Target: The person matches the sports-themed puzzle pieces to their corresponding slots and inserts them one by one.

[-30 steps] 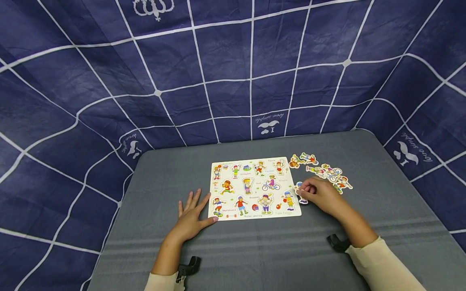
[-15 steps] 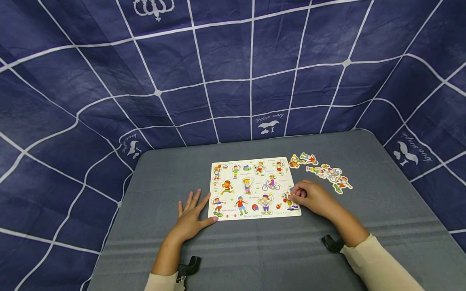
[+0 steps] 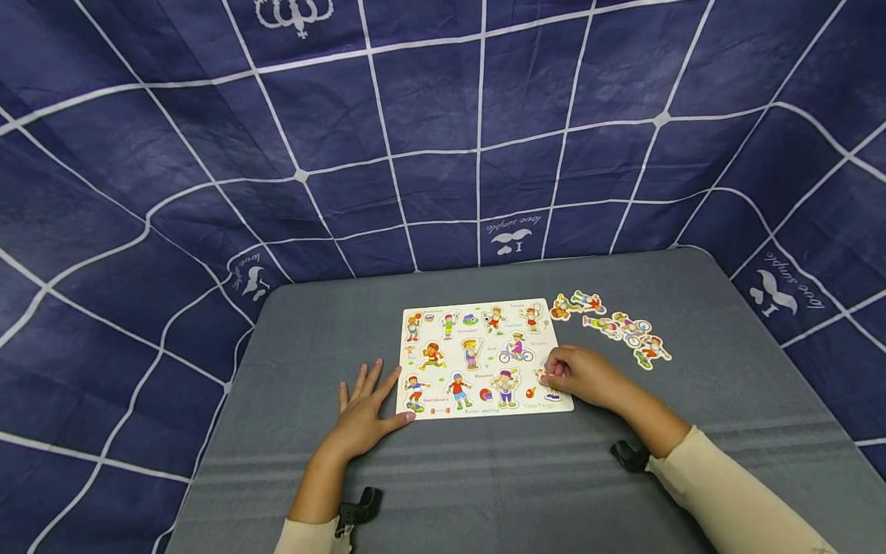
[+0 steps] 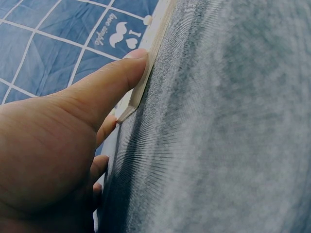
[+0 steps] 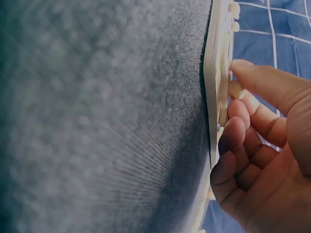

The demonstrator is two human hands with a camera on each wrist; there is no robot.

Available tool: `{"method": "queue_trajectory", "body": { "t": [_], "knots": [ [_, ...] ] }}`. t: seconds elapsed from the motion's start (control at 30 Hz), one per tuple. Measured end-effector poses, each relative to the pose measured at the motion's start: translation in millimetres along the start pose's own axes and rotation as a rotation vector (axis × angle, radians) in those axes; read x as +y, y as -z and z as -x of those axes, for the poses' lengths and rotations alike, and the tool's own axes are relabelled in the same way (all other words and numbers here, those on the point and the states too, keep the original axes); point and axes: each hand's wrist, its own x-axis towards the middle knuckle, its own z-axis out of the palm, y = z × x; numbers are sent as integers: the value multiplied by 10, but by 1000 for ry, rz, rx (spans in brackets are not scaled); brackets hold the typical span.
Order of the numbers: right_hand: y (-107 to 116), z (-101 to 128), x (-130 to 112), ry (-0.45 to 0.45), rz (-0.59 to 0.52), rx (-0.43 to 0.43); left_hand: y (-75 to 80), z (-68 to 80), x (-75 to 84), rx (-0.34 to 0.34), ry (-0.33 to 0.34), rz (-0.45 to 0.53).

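Fingers of the left hand point(image 3: 363, 415) lie straight and spread flat on the grey table cover point(image 3: 291, 362), the thumb stretched along the near left edge of the puzzle board point(image 3: 477, 358). The left wrist view shows that thumb pressed against the board's thin side at its corner, a contact the head view leaves unclear. Bare cover runs from this hand to the left table edge.

The board lies flat in the middle of the table, printed with small sport figures. At its near right corner the right hand point(image 3: 581, 375) has its fingers curled, thumb and forefinger pinching a puzzle piece point(image 3: 547, 377) that sits on the board's surface. The right wrist view shows a small pale knob point(image 5: 236, 90) held between thumb tip and fingertips just above the board face, with the other fingers folded beside it; the head view hides this grip under the knuckles.

Further right and toward the back, loose pieces point(image 3: 612, 323) lie scattered on the cover, well apart from the hand. Beyond them, open cover reaches the right edge.
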Motion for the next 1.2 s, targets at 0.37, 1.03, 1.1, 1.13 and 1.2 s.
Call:
{"method": "queue_trajectory", "body": {
  "t": [0.37, 1.03, 1.1, 1.13, 1.2],
  "knots": [
    [-5, -39, 12, 19, 18, -40, 13, 5, 7, 1, -4, 2],
    [-2, -7, 5, 17, 11, -59, 15, 15, 12, 5, -3, 3],
    [-3, 6, 12, 14, -8, -51, 12, 15, 12, 6, -4, 3],
    [-4, 11, 11, 16, -15, -42, 12, 15, 12, 6, -5, 3],
    [-5, 23, 5, 27, -22, -14, 11, 15, 12, 8, -7, 2]
  ]
}}
